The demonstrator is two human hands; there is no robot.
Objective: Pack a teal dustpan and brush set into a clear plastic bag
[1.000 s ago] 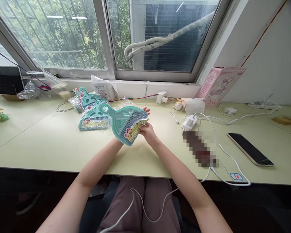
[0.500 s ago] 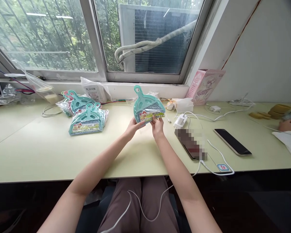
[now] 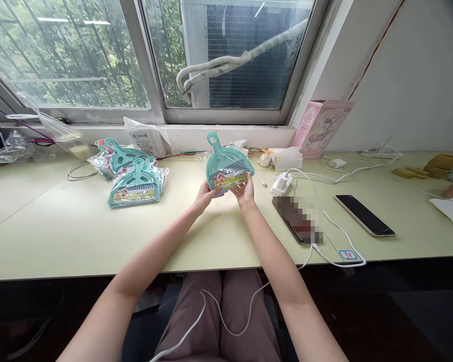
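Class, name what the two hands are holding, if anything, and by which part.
Both the left hand and right hand hold one packaged teal dustpan set by its bottom edge, handle upward.

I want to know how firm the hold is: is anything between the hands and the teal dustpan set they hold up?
Only its clear plastic wrap. The left hand and right hand grip the wrapped teal dustpan set at its lower edge, above the table; no separate thing shows between them.

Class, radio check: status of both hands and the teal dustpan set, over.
Left hand and right hand both grip the packaged teal dustpan set, upright above the table. Stack of similar sets lies apart, left. Nothing in the way.
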